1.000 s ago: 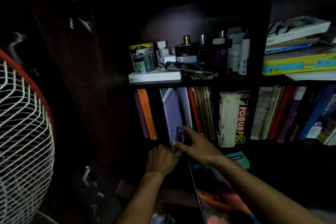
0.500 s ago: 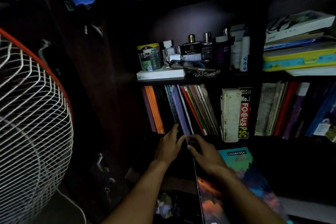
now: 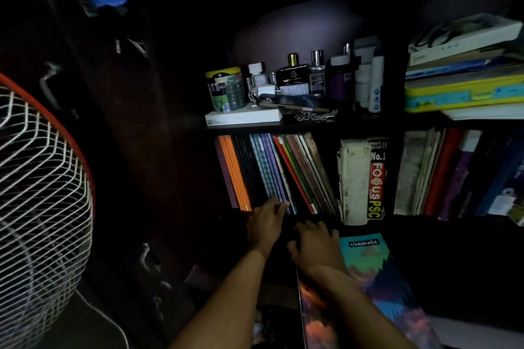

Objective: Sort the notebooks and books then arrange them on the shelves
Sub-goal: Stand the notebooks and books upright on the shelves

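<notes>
Left hand (image 3: 266,221) is up at the lower shelf, fingers loosely extended against the bottom edges of the purple notebooks (image 3: 270,170), which stand slanted in the row between the orange notebooks (image 3: 234,173) and the red-spined ones. Right hand (image 3: 314,244) sits just below, fingers bent downward over darkness — gripping anything, I cannot tell. The Classmate notebook (image 3: 377,269) lies flat under that wrist. A pedestal fan (image 3: 39,193) stands at left.

Purple notebook (image 3: 271,167) now pushed in flush among the upright spines. Right hand (image 3: 314,246) off it, drawn back to shelf front edge.
</notes>
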Motion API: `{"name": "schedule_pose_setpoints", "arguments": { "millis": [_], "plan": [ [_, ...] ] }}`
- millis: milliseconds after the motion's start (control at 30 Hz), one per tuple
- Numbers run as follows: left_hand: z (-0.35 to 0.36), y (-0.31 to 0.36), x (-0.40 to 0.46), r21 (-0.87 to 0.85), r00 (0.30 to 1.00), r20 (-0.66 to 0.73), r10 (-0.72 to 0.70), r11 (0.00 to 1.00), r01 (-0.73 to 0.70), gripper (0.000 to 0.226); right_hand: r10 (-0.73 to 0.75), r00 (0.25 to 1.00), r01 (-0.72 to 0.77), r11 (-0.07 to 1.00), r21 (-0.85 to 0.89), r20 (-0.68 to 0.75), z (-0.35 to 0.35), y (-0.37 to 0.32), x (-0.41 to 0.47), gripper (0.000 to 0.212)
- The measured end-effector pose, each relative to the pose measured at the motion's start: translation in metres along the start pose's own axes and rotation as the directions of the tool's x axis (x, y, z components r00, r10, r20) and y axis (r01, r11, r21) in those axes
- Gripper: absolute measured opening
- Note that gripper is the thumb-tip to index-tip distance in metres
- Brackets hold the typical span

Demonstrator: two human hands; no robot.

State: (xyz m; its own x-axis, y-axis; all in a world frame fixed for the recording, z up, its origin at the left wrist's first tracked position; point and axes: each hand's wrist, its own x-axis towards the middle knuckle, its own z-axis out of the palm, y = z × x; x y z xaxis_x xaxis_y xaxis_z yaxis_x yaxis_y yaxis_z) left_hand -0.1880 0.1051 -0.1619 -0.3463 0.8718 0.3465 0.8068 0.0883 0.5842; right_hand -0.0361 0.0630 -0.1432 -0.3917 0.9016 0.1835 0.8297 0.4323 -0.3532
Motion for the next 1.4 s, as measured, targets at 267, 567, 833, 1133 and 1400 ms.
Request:
{"name": "schedule_pose_setpoints", "arguments": {
  "millis": [267,567,833,1133,1400],
  "plan": [
    [-0.038,0.005,-0.077,-0.419,0.934,0.349,0.074,0.904,0.085,0.037,0.094,0.995,-0.093,0.994,0.058,-0.014,-0.006,-0.001,-0.003,0.035],
    [-0.056,0.012,-0.099,-0.618,0.866,0.469,0.174,0.766,0.18,0.013,-0.239,0.862,0.206,0.971,-0.122,-0.446,-0.071,-0.032,0.001,0.03],
    [-0.07,-0.001,-0.096,-0.875,0.97,0.026,-0.243,0.464,0.14,0.024,0.189,0.882,-0.047,0.946,0.319,-0.431,-0.064,0.002,-0.026,0.061],
    [-0.081,-0.012,-0.099,-0.802,0.986,0.154,-0.058,0.576,0.159,0.058,0.161,0.964,0.014,0.764,0.645,-0.212,-0.017,0.014,-0.032,0.041],
    [-0.084,-0.017,-0.1,-0.547,0.938,-0.276,-0.211,0.837,0.027,0.065,-0.081,0.995,0.098,0.738,0.668,-0.056,-0.014,-0.023,0.036,0.057]
  ]
}}
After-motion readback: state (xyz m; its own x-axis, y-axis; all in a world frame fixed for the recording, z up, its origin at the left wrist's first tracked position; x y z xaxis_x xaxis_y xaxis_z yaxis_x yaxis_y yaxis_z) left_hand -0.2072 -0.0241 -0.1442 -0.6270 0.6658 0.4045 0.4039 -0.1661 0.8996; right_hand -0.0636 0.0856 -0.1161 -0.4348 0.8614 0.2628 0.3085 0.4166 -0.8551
